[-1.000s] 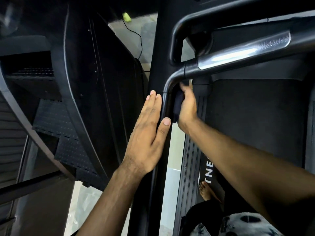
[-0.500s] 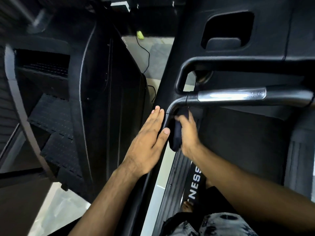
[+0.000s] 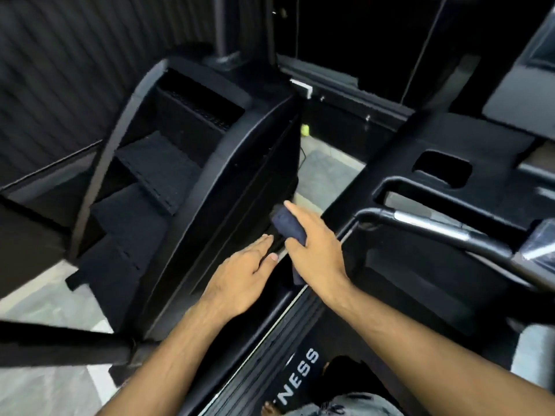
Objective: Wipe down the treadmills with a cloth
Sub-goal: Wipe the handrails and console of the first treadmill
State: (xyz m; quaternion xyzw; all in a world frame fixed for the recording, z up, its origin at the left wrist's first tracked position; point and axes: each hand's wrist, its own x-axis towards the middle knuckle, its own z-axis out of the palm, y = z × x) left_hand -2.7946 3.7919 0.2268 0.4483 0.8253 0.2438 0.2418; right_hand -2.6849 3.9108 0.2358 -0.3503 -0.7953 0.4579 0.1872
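The stair-climber machine [image 3: 192, 187] stands left of the treadmill [image 3: 420, 295], a strip of floor [image 3: 327, 172] between them. The handlebar [image 3: 432, 226] crosses above the treadmill's deck, right of both hands.

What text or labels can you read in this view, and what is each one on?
"NESS": white capital letters on the treadmill's black side rail, near the bottom of the view; the start of the word is cut off by the person's clothing.
Nothing else is readable: the console and the machine with steps show no legible markings.
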